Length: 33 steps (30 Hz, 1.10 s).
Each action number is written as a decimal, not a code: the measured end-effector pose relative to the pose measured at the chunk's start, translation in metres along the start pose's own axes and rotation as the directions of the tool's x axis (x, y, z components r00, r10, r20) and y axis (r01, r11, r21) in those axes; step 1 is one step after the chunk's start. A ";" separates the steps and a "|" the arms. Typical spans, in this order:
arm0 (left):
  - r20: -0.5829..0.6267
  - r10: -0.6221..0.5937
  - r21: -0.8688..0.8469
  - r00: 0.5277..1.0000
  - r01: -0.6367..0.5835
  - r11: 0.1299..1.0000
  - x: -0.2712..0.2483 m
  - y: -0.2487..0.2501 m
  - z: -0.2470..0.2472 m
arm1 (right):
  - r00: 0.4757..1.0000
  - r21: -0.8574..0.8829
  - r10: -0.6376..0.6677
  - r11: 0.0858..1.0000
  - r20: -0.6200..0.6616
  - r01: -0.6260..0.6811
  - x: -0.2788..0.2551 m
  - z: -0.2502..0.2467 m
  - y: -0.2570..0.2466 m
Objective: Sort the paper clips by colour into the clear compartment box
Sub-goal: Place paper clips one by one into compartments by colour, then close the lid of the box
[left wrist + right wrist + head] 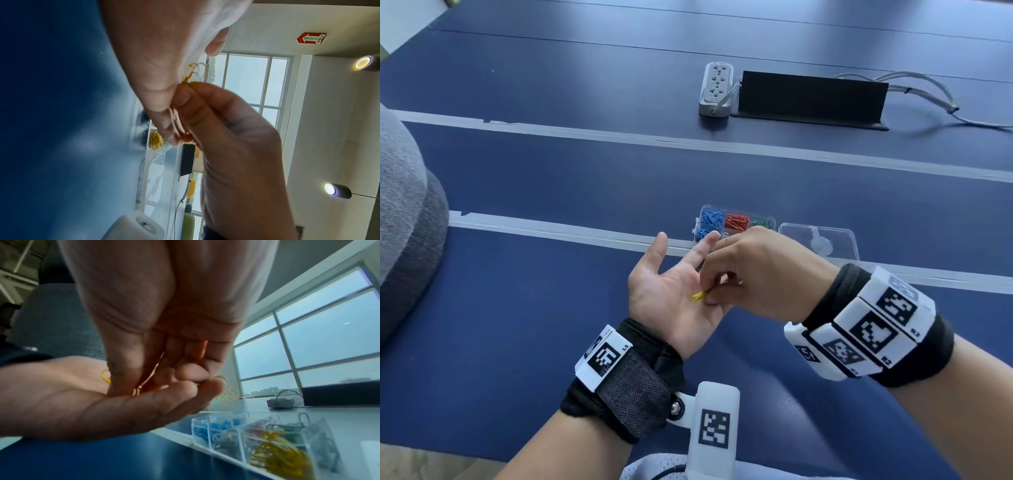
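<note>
A dark blue table (551,178) crossed by pale tape lines fills the head view. At upper right of centre lie a black flat box (811,97) and a white power strip (715,87). Just above the hands stands the clear plastic compartment box (736,222), with blue, red and green clips in separate cells; its clear lid (822,241) lies beside it on the right. In the lower centre the left hand (671,294) is spread, palm up. The right hand (760,274) pinches yellow paper clips (700,295) lying on that palm.
</note>
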State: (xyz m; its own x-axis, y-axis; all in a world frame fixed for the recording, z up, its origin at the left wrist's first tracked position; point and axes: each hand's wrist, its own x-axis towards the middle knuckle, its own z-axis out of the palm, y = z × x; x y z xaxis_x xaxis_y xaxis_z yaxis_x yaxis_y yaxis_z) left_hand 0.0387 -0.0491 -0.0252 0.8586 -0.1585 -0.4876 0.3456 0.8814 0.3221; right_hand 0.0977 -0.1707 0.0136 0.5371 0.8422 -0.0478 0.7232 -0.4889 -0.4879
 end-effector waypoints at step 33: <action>-0.052 0.213 0.195 0.976 -0.199 0.960 0.003 0.046 -0.015 | 0.892 -0.078 0.399 0.903 -0.212 -0.422 -0.026 -0.037 0.064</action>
State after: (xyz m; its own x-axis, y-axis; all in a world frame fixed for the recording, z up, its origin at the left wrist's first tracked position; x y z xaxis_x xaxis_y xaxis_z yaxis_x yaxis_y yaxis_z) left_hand 0.0513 -0.0024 -0.0237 0.8918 0.0559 -0.4490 0.2349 0.7910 0.5650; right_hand 0.1456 -0.2324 0.0160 0.8595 0.5084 -0.0523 0.4603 -0.8146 -0.3528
